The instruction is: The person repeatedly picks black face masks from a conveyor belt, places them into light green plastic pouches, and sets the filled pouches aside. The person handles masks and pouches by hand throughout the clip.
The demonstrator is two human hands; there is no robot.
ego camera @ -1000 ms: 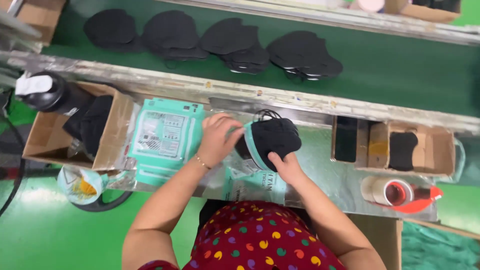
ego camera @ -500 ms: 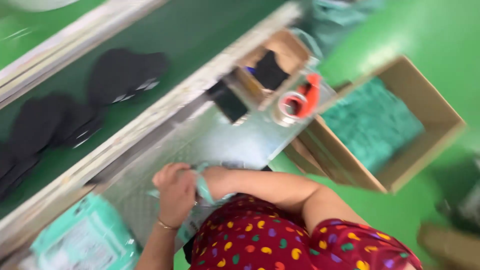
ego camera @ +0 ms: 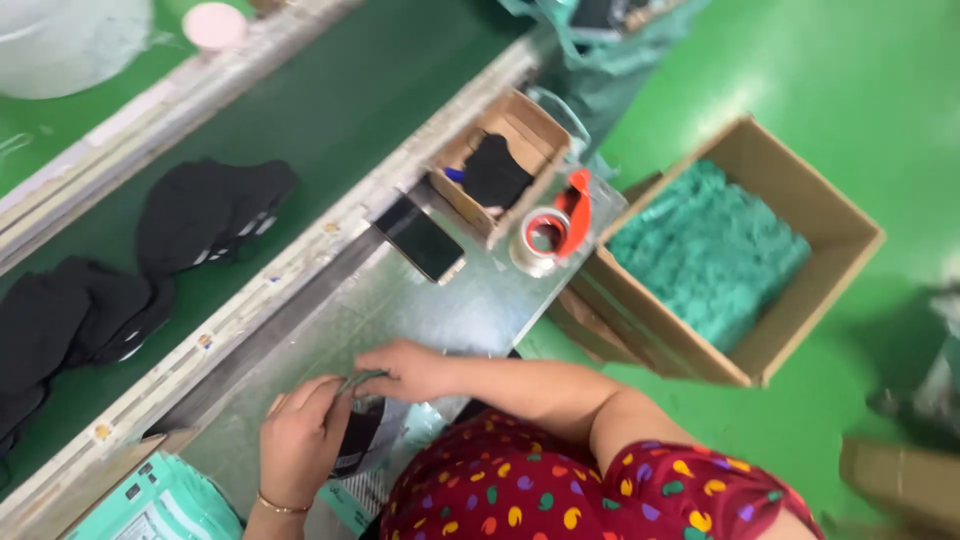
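Note:
My left hand (ego camera: 300, 440) and my right hand (ego camera: 410, 370) meet over a clear-fronted teal pouch (ego camera: 375, 440) that has black face masks inside. Both hands pinch the pouch's top edge on the metal worktable (ego camera: 470, 310). A bracelet sits on my left wrist. More teal pouches (ego camera: 160, 505) lie at the lower left. Stacks of black masks (ego camera: 205, 215) rest on the green conveyor belt (ego camera: 330, 110) beyond the table.
A phone (ego camera: 425, 240) lies on the table beside a small cardboard box (ego camera: 515, 165) holding black masks. A tape dispenser (ego camera: 550, 225) stands at the table's right end. A large cardboard box (ego camera: 720, 250) of teal pouches sits on the green floor.
The view has swung right, bringing the large box on the floor into sight. My hands have gone from holding a stack of masks above a pouch to pinching the filled pouch's top.

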